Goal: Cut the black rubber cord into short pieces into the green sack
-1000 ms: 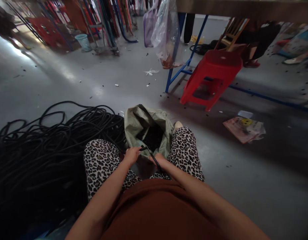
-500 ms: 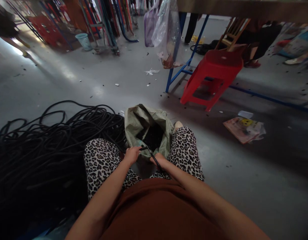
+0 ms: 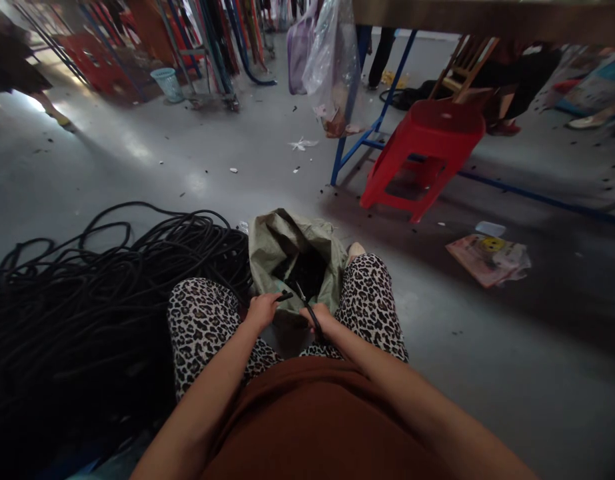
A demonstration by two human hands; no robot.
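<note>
Cord (image 3: 286, 296) and scissors (image 3: 314, 318) over a sack (image 3: 260, 257)

From here, the left hand (image 3: 262, 311) has its fingers clamped on the cord, whose short end pokes out over the sack's near rim. The right hand (image 3: 326, 321) grips the scissors' handles, blades just beside that end. The sack gapes between the knees (image 3: 203, 308); a black tangle (image 3: 152, 257) sprawls alongside the left one.
</note>
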